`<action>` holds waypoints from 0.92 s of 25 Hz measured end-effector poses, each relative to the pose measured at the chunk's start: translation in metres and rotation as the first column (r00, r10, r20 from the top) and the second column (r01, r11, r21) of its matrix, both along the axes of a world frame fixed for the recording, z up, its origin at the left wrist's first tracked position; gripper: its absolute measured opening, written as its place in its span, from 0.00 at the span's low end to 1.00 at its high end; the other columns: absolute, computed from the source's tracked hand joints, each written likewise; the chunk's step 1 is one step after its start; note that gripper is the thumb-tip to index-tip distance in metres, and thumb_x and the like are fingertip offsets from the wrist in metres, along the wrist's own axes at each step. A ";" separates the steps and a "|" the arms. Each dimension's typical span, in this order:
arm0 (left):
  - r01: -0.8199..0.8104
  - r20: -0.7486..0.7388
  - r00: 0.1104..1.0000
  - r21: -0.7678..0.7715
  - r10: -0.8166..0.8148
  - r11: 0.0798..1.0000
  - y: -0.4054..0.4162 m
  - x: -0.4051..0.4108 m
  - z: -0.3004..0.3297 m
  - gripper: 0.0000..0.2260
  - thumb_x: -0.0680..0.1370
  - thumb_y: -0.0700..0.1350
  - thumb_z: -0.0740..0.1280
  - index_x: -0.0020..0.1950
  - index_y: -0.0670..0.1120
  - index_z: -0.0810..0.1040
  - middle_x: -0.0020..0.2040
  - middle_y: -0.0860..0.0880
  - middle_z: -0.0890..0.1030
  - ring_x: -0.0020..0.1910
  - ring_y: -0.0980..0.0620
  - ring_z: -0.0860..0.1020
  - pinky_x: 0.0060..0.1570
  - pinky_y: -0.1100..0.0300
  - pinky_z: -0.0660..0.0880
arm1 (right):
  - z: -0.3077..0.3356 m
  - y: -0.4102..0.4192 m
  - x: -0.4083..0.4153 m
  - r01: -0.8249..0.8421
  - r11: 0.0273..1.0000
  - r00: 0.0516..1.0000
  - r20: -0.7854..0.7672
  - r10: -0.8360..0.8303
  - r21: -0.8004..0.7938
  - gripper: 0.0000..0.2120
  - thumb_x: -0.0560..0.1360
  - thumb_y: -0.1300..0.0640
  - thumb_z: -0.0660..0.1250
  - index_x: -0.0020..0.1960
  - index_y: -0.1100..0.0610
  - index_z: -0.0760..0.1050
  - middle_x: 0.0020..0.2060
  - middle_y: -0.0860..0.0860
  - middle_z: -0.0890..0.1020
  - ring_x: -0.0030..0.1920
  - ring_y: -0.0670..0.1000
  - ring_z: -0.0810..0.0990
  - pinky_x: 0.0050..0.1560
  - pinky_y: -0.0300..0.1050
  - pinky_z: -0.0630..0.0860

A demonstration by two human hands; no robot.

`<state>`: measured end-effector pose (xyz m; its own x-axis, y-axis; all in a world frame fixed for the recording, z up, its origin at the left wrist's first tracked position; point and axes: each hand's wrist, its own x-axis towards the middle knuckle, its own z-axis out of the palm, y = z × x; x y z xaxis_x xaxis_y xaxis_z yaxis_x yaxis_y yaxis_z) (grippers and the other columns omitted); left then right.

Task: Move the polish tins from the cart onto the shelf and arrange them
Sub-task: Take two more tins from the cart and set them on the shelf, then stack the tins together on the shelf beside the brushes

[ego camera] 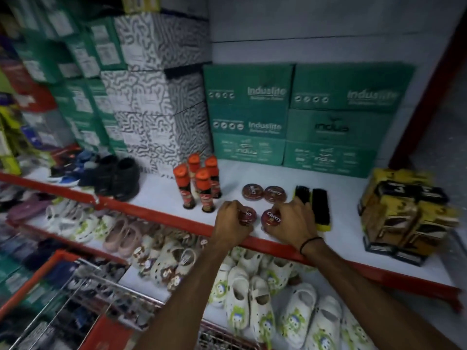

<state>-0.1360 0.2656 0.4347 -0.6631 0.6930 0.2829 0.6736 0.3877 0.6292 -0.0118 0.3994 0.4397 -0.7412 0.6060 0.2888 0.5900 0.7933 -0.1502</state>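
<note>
Two round dark-red polish tins (264,194) lie side by side on the white shelf (341,198). Closer to the shelf's red front edge, my left hand (231,222) grips a third tin (248,216) from the left, and my right hand (293,219) grips a fourth tin (271,218) from the right. Both held tins rest on or just above the shelf surface, a small gap between them. Fingers hide part of each tin. The wire cart (83,299) with a red rim stands at the lower left; I cannot make out tins in it.
Several orange-capped polish bottles (199,185) stand left of the tins. Two black brushes (313,200) lie right of them, yellow-black packs (404,215) further right. Green boxes (290,117) line the back. Black shoes (118,178) sit at left; white clogs (252,291) fill the lower shelf.
</note>
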 end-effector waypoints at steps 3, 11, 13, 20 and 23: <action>0.056 -0.078 0.995 -0.021 -0.058 0.998 0.012 -0.005 -0.009 0.11 0.64 0.32 0.73 0.43 0.42 0.86 0.43 0.39 0.86 0.55 0.35 0.79 0.50 0.55 0.73 | -0.006 0.010 -0.001 -0.035 0.997 0.996 0.086 0.029 0.064 0.22 0.67 0.31 0.67 0.48 0.46 0.84 0.51 0.48 0.85 0.59 0.56 0.76 0.55 0.54 0.68; 0.018 -0.079 0.996 -0.229 -0.037 0.973 0.024 -0.026 -0.014 0.15 0.75 0.44 0.70 0.61 0.45 0.84 0.69 0.38 0.79 0.77 0.40 0.66 0.74 0.49 0.66 | -0.012 0.024 -0.010 -0.086 0.991 0.987 0.141 0.071 0.104 0.20 0.77 0.39 0.62 0.62 0.46 0.81 0.63 0.50 0.79 0.65 0.56 0.73 0.58 0.54 0.67; 0.026 -0.120 0.991 -0.223 -0.054 0.974 0.026 -0.030 -0.012 0.13 0.76 0.43 0.69 0.60 0.44 0.85 0.68 0.39 0.80 0.77 0.41 0.68 0.73 0.49 0.66 | -0.012 0.027 -0.012 -0.095 0.993 0.986 0.145 0.083 0.076 0.20 0.77 0.39 0.62 0.64 0.44 0.80 0.64 0.48 0.79 0.66 0.56 0.73 0.59 0.54 0.67; 0.147 -0.197 0.960 -0.260 -0.201 0.954 0.057 -0.055 0.006 0.26 0.74 0.32 0.61 0.73 0.44 0.76 0.72 0.44 0.79 0.67 0.36 0.76 0.69 0.45 0.72 | 0.005 0.058 -0.019 -0.093 0.996 0.992 0.088 0.094 -0.017 0.22 0.76 0.44 0.66 0.70 0.42 0.76 0.72 0.43 0.77 0.69 0.56 0.73 0.68 0.58 0.66; 0.152 -0.146 0.963 -0.403 -0.227 0.903 0.068 -0.065 0.002 0.25 0.79 0.38 0.62 0.77 0.49 0.72 0.73 0.38 0.76 0.75 0.33 0.69 0.73 0.41 0.69 | 0.004 0.067 -0.028 -0.111 0.990 0.969 0.211 0.126 -0.082 0.20 0.79 0.45 0.63 0.71 0.40 0.75 0.73 0.43 0.76 0.74 0.55 0.69 0.78 0.69 0.50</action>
<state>-0.2014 0.3338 0.4370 -0.4703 0.8795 0.0731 0.8478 0.4272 0.3142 -0.0397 0.4664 0.4436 -0.8489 0.5231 0.0760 0.5170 0.8516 -0.0868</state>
